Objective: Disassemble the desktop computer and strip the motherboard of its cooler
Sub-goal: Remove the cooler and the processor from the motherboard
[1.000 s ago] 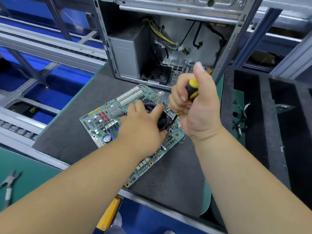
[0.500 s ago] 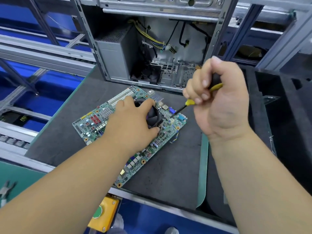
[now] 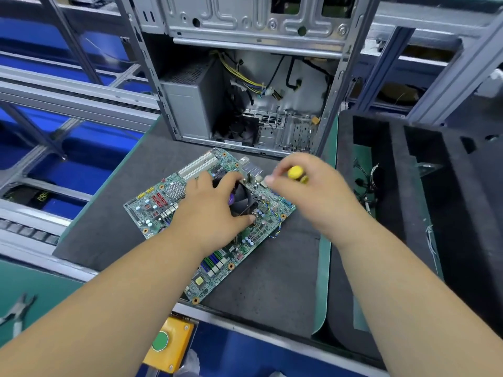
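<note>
On the worktop (image 3: 114, 227), the left hand (image 3: 209, 213) is cupping the cooler (image 3: 243, 200) mid-motherboard (image 3: 174, 202), while the right hand (image 3: 313, 197), its grip curling round the yellow screwdriver (image 3: 296, 173), is hovering just right of and beyond the cooler, likely nearer its far screws.

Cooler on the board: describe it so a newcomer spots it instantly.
Start at the open grey computer case at the back of the dark mat; the green motherboard lies flat just in front of it. The cooler is the black square fan block near the board's right end, under the left hand. It is the only tall black part there.
</note>
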